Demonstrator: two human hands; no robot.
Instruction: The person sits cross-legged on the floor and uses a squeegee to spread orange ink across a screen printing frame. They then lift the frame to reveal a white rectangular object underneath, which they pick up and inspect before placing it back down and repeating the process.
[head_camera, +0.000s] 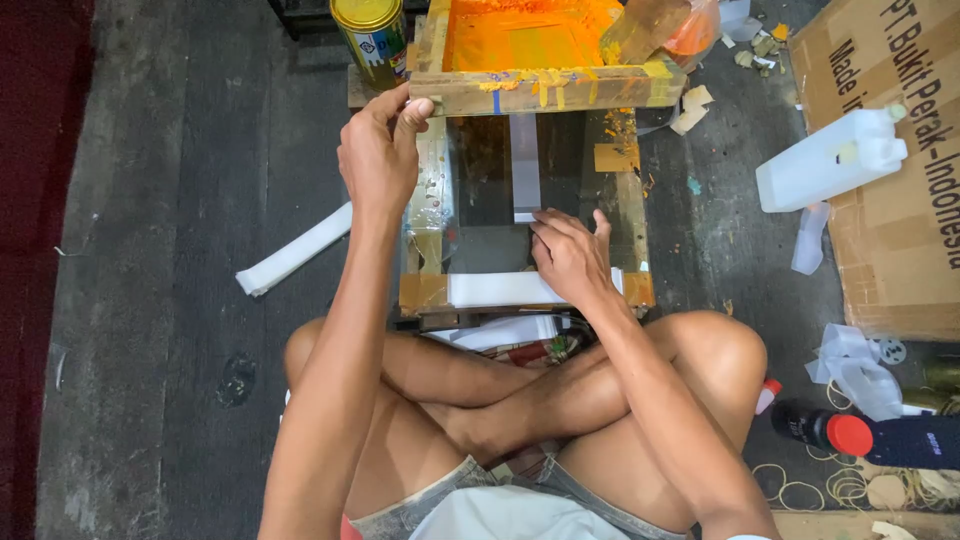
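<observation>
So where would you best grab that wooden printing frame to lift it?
Probably at its near-left corner, coming from the left, where the left hand already grips the wooden screen frame. The bare wood rail there stays clear of the orange ink inside.

Dark grey plank floor (180, 200), carrying a low wooden printing stand (625, 215) at the far middle. White folded strip (295, 250) left of it; flattened cardboard box (900, 230) along the right edge, white jug (830, 160) on top; rubber bands (800, 490) near right corner.
</observation>
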